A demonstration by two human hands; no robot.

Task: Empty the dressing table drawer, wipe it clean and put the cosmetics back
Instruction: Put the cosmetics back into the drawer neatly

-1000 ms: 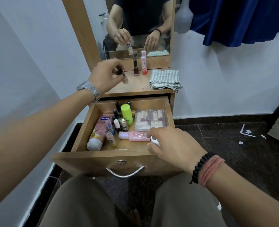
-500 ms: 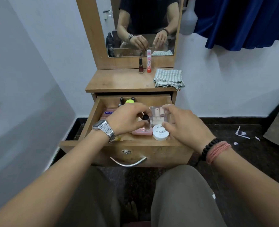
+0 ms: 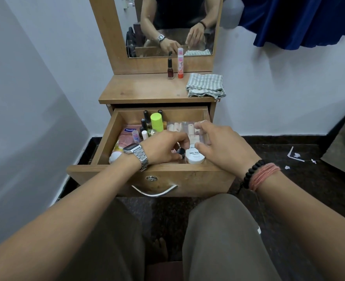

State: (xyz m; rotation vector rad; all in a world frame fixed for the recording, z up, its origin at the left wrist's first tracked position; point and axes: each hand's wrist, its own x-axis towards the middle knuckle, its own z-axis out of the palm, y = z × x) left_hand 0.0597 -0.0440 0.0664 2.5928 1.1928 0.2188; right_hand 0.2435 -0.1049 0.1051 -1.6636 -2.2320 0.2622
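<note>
Near the drawer's (image 3: 127, 173) front edge, my left hand (image 3: 163, 149), back from the dresser top, pinches a small black-capped bottle (image 3: 181, 153); my right hand (image 3: 218, 147), fingers spread, reaches the clear box (image 3: 185, 128), so emptying continues.

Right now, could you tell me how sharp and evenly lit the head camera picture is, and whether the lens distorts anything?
Head view: soft, even light, no harsh glare; wide-angle bending bows the forearms and walls near the edges; the drawer centre is sharp enough to read the nail polish remover jar; the mirror shows a dim reflection; the left hand shades the small bottle it holds.
</note>
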